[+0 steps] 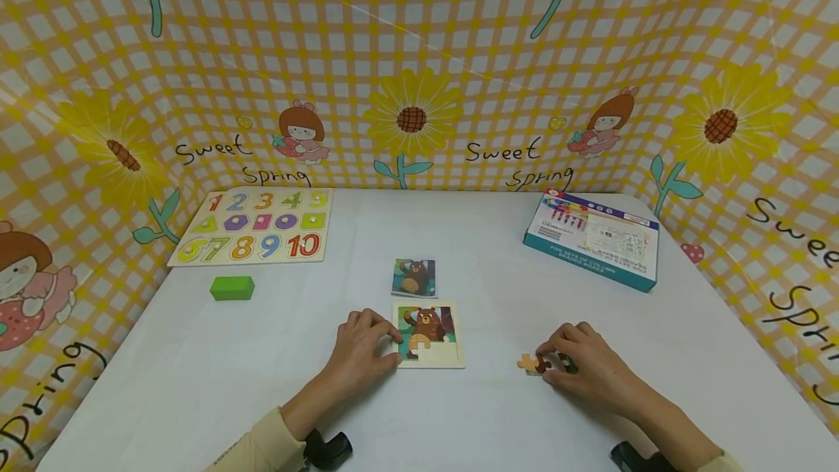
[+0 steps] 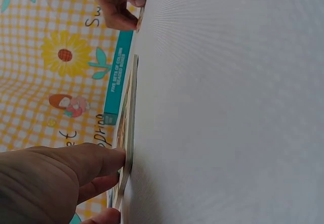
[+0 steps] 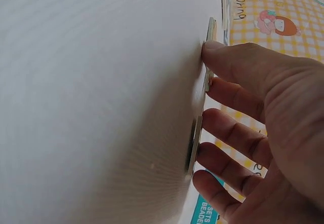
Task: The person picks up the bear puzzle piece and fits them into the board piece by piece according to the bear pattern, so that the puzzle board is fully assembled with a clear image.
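Observation:
In the head view my left hand (image 1: 362, 347) holds the left edge of a square wooden bear puzzle board (image 1: 454, 355), thumb near its lower corner. Its bear picture is partly filled; the lower right shows bare wood. To the right, my right hand (image 1: 585, 361) pinches a jigsaw piece (image 3: 210, 74) between thumb and index finger, low over the table. A second piece (image 3: 194, 145) lies by its other fingertips. Tan and brown parts of the puzzle pieces (image 1: 526, 363) show left of that hand; the fingers hide the rest. Behind the board lies a bear picture card (image 1: 414, 277).
A green block (image 1: 232, 288) sits at the left, in front of a number and shape board (image 1: 255, 228). A flat teal and white box (image 1: 593, 239) lies at the back right. Checked cloth (image 1: 419, 42) walls the white table (image 1: 472, 414) at the back and sides.

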{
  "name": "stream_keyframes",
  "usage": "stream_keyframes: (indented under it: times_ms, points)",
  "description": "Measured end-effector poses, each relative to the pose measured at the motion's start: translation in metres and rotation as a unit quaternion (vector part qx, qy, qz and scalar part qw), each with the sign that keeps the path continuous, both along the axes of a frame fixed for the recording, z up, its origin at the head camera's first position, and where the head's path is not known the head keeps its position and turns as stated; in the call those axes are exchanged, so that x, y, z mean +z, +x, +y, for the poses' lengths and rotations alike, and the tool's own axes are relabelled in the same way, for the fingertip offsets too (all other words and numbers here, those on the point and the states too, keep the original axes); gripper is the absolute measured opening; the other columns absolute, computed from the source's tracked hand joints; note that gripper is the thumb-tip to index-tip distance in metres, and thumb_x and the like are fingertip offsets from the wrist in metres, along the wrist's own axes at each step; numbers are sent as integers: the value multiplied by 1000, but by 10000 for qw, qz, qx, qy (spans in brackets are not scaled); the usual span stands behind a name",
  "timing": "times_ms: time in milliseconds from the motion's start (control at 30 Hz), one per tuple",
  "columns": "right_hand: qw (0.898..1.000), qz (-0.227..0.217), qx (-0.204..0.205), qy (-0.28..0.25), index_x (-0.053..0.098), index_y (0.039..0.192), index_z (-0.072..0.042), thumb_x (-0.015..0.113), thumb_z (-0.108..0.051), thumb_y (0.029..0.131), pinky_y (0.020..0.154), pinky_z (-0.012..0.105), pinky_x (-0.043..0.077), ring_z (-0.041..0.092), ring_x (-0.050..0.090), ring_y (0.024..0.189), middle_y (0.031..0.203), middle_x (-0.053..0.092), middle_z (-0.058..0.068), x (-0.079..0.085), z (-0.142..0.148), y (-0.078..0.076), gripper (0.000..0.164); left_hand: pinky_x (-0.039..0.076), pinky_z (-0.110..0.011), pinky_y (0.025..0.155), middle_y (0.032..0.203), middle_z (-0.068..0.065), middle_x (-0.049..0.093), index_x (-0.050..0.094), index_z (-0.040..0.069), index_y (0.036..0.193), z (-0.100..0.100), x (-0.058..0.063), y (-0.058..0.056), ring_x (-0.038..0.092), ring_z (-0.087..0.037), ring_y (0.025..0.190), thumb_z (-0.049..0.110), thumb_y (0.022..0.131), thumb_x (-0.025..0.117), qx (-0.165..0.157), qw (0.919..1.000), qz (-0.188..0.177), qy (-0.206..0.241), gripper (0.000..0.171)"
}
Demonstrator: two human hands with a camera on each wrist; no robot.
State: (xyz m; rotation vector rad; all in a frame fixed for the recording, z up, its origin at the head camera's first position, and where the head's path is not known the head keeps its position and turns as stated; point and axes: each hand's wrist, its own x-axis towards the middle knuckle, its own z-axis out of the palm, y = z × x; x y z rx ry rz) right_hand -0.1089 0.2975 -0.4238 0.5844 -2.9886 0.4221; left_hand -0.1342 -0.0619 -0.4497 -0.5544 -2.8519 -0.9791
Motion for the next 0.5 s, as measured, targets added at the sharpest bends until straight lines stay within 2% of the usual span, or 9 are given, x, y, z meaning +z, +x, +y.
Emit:
stream_keyframes:
  times_ms: [300,500]
  points:
    - [9999,151,40,43,70,92,-25,79,-24,72,72,27,38,4,39,85,92,57,-14,2,0,0,22,34,-48,86,99,-3,52,68,20,85,0,-1,0,41,-21,97,20,75,76,24,10000,2,-14,13]
    - [9989,355,248,-197,70,95,-24,78,-22,72,73,27,39,2,39,87,95,59,-13,5,-8,2,24,35,-47,85,99,-3,52,68,19,86,0,0,0,41,-21,98,21,75,76,37,10000,6,-29,14]
